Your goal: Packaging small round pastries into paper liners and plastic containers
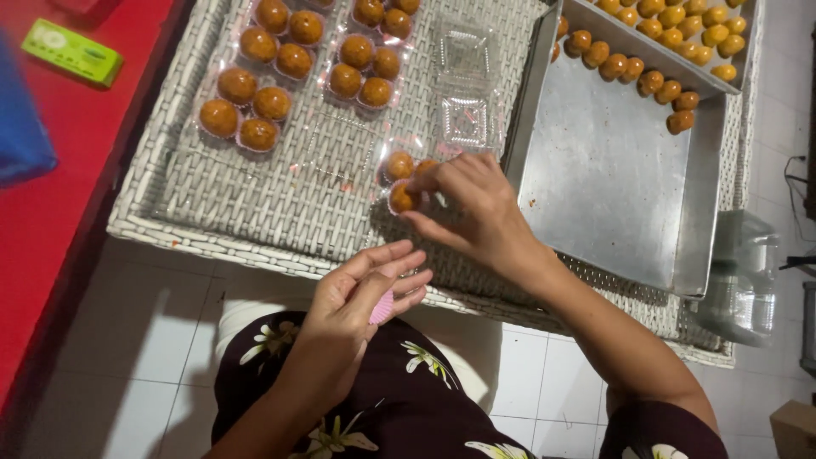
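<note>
Right hand pinches a golden-brown pastry ball, setting it into a clear plastic clamshell box on the wicker counter; two balls sit in it so far, slots remain. Left hand grips a stack of pink paper cups over the lap. Three boxes at upper left look full; empty boxes wait beside the metal tray, where many balls remain.

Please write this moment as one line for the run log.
right hand: fingers placing round cake in clear box | left hand: holds pink paper cups | metal tray: cakes at far edge
</note>
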